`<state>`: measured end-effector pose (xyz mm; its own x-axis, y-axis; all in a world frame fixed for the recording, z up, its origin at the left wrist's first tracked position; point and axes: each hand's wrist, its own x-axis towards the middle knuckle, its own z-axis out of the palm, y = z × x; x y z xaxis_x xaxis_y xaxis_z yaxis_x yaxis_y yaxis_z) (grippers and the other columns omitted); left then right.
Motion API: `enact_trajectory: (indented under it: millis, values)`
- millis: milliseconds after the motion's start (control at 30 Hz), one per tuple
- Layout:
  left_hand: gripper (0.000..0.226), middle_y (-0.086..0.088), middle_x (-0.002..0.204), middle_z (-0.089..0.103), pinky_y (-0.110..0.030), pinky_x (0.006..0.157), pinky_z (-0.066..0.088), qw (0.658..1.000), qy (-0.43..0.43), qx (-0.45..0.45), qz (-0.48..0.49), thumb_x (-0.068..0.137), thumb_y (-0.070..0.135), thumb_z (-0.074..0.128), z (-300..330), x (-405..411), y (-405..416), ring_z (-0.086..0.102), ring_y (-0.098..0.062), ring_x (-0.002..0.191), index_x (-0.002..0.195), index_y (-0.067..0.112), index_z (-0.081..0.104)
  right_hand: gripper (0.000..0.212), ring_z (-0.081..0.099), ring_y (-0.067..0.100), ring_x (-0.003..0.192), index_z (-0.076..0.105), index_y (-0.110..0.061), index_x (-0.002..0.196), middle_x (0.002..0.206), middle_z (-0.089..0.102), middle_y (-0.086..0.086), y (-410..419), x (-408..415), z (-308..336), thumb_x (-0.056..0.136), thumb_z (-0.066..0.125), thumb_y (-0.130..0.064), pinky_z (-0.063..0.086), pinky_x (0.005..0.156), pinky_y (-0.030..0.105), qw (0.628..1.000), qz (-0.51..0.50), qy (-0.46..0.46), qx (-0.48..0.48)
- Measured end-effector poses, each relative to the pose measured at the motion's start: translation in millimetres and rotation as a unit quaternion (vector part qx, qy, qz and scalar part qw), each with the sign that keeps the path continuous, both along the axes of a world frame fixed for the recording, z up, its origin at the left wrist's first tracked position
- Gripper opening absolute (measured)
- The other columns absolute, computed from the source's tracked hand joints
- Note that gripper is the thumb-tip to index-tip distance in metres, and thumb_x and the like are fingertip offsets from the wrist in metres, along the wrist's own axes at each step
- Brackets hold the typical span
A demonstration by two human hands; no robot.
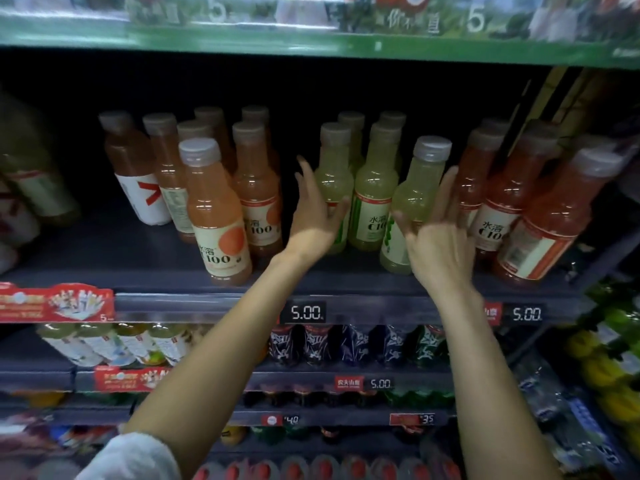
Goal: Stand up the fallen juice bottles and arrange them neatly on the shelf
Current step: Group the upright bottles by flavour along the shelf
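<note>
Straightening yellow-green juice bottles (412, 202) mid-shelf (194, 299): left hand (317, 216) and right hand (438, 237), fingers straight, gripping nothing, flank them; press inward evenly, avoiding toppling the tilted near bottle.

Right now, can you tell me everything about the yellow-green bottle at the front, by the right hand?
The front lime bottle is clear plastic with pale yellow-green juice and a grey screw cap. A white and green label wraps its lower half. It stands on the dark shelf, ahead of the other lime bottles, and looks tilted. The right hand lies open against its lower side, fingers straight.
</note>
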<state>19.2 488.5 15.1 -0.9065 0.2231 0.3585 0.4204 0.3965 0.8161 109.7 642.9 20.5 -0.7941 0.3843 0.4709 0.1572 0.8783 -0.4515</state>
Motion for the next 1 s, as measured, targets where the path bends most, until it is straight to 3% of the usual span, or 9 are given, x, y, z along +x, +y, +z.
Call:
enact_trajectory:
  millis: [100, 167, 267, 367, 467, 600, 667, 800, 1000]
  values:
    - [0.086, -0.011, 0.161, -0.007, -0.012, 0.101, 0.015, 1.0, 0.016, 0.018, -0.006, 0.098, 0.027, 0.052, -3.0, 17.0, -3.1, 0.01, -0.013, 0.143, 0.151, 0.02, -0.015, 0.084, 0.041, 0.039, 0.128, -0.012, -0.015, 0.15, 0.155, 0.018, 0.016, -14.2, 12.6, -9.4, 0.095, 0.046, -0.042, 0.047, 0.092, 0.049, 0.999, -0.01, 0.02, 0.027]
    - [0.08, -0.009, 0.161, -0.005, -0.013, 0.106, 0.009, 0.998, 0.066, -0.011, 0.011, 0.098, 0.024, 0.053, -8.7, 27.1, -4.8, -0.001, -0.017, 0.147, 0.153, 0.017, -0.004, 0.08, 0.043, 0.039, 0.127, -0.001, -0.014, 0.152, 0.151, 0.022, 0.02, -22.0, 16.8, -24.6, 0.094, 0.051, -0.032, 0.052, 0.084, 0.045, 0.998, 0.004, 0.062, 0.023]
    - [0.077, -0.008, 0.161, -0.001, -0.028, 0.116, 0.016, 0.992, 0.111, -0.05, 0.018, 0.094, 0.017, 0.058, -17.5, 34.7, -6.9, 0.005, -0.024, 0.148, 0.153, 0.016, 0.009, 0.078, 0.03, 0.039, 0.138, 0.01, -0.019, 0.151, 0.152, 0.016, 0.02, -25.8, 14.6, -43.1, 0.09, 0.058, -0.026, 0.054, 0.083, 0.044, 0.995, 0.004, 0.1, 0.022]
    - [0.077, -0.007, 0.162, 0.001, -0.045, 0.113, 0.032, 0.993, 0.106, -0.036, -0.024, 0.093, 0.016, 0.057, -17.4, 32.3, -15.1, 0.01, -0.022, 0.148, 0.153, 0.013, 0.008, 0.076, 0.015, 0.036, 0.144, 0.012, -0.021, 0.152, 0.156, 0.008, 0.016, -27.6, 13.3, -45.4, 0.091, 0.058, -0.026, 0.052, 0.087, 0.041, 0.992, 0.03, 0.125, 0.008]
    - [0.066, -0.011, 0.158, 0.021, -0.03, 0.118, 0.022, 0.99, 0.124, -0.05, -0.039, 0.097, 0.019, 0.052, -6.2, 37.8, -33.0, 0.018, -0.02, 0.146, 0.152, 0.007, 0.018, 0.069, 0.012, 0.034, 0.145, 0.019, -0.019, 0.15, 0.157, 0.01, 0.016, -29.2, 19.4, -42.9, 0.093, 0.057, -0.027, 0.033, 0.106, 0.035, 0.991, 0.044, 0.123, -0.021]
    - [0.05, -0.008, 0.135, 0.054, -0.027, 0.1, 0.043, 0.968, 0.228, -0.093, -0.052, 0.099, 0.021, 0.05, 10.4, 75.1, -85.2, 0.052, -0.012, 0.12, 0.144, 0.007, 0.036, 0.041, 0.03, 0.031, 0.135, 0.047, -0.006, 0.132, 0.145, 0.034, 0.019, -48.0, 39.7, -40.4, 0.094, 0.055, -0.017, 0.011, 0.111, 0.012, 0.981, 0.057, 0.188, 0.0]
    - [0.043, -0.005, 0.119, 0.061, -0.021, 0.088, 0.046, 0.948, 0.293, -0.118, -0.048, 0.099, 0.019, 0.049, 14.9, 91.3, -119.2, 0.055, -0.004, 0.101, 0.14, 0.009, 0.044, 0.03, 0.039, 0.029, 0.127, 0.056, -0.005, 0.123, 0.136, 0.045, 0.019, -70.9, 42.6, -36.5, 0.093, 0.055, -0.011, 0.02, 0.11, 0.014, 0.968, 0.106, 0.226, 0.016]
    - [0.025, -0.005, 0.097, 0.071, -0.038, 0.068, 0.053, 0.906, 0.402, -0.133, 0.028, 0.097, 0.011, 0.048, 11.0, 92.1, -202.5, 0.067, -0.022, 0.082, 0.12, 0.009, 0.06, 0.021, 0.06, 0.026, 0.102, 0.069, 0.0, 0.102, 0.106, 0.066, 0.014, -147.8, 31.4, -30.9, 0.09, 0.052, 0.003, 0.042, 0.097, 0.025, 0.93, 0.219, 0.296, 0.016]
    - [0.027, -0.007, 0.102, 0.068, -0.03, 0.084, 0.043, 0.886, 0.364, -0.175, 0.229, 0.09, 0.01, 0.058, 2.3, 45.7, -333.0, 0.055, -0.025, 0.092, 0.116, 0.007, 0.062, 0.022, 0.062, 0.013, 0.092, 0.07, -0.002, 0.099, 0.094, 0.07, 0.006, -282.4, -8.9, -16.5, 0.087, 0.052, 0.005, 0.047, 0.086, 0.018, 0.878, 0.372, 0.3, -0.037]
